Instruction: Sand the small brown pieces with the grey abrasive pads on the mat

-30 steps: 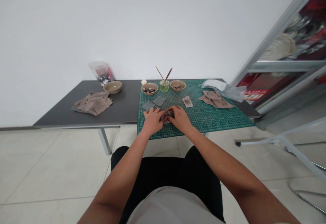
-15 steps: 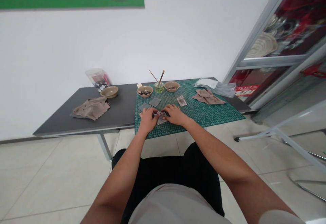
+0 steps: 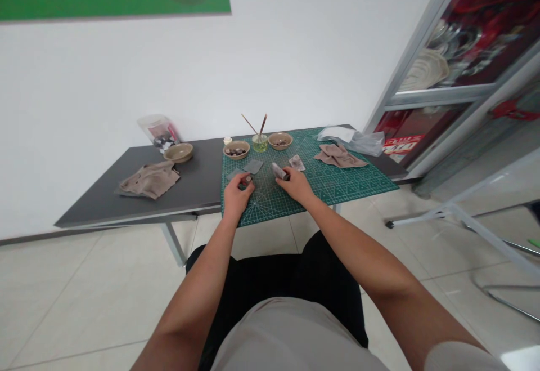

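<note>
My left hand (image 3: 236,194) rests on the green cutting mat (image 3: 337,182), fingers pinched on a small dark piece near a grey square (image 3: 233,174). Farther right, my right hand (image 3: 296,185) is closed on a small grey sheet (image 3: 278,170) lifted off the mat. A second grey square (image 3: 253,166) and a speckled piece (image 3: 297,162) lie just beyond the hands. Behind them stand two tan bowls of small dark pieces (image 3: 236,150) (image 3: 280,141) and a glass with sticks (image 3: 260,142).
The low grey table (image 3: 198,188) also carries a beige cloth (image 3: 148,179), an empty tan bowl (image 3: 178,152), a plastic bag of pieces (image 3: 158,130), another cloth (image 3: 338,156) and clear plastic (image 3: 352,137). A metal-framed cabinet (image 3: 455,72) stands at the right.
My hands were together over one grey sheet; now they are apart. The right hand lifted the sheet to the right, the left moved left with a small piece. The view tilted up slightly.
</note>
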Demonstrator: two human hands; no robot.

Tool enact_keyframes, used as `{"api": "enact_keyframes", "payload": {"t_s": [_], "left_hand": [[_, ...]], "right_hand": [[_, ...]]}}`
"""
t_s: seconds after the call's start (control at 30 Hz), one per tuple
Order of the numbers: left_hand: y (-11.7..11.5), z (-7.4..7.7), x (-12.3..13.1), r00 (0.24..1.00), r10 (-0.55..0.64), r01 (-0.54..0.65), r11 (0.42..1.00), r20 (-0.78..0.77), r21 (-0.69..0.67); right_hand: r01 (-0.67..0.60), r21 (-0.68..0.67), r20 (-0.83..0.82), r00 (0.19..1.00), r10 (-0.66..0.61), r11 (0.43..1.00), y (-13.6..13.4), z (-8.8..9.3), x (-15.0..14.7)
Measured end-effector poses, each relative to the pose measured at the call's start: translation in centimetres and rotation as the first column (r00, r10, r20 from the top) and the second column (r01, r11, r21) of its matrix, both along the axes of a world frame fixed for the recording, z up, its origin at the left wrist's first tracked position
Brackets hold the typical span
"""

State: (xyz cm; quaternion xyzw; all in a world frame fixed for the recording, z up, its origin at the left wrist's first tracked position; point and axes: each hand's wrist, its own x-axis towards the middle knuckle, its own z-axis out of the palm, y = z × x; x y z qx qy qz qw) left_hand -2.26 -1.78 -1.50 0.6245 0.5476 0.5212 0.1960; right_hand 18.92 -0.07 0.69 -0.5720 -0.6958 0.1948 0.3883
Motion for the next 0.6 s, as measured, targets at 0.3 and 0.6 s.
{"api": "enact_keyframes", "payload": {"t_s": [0.3, 0.6], "left_hand": [[-0.3, 0.2, -0.1, 0.999, -0.012, 0.011, 1.000, -0.045, -0.014], [0.0, 0.7, 0.4, 0.997, -0.080, 0.080, 0.996, -0.007, -0.048]], "right_hand": [[-0.005, 0.065, -0.008, 1.000, 0.005, 0.998, -0.2, -0.6, -1.1], [-0.039, 0.086, -0.175, 0.983, 0.054, 0.995, 0.5, -1.2, -1.4]]}}
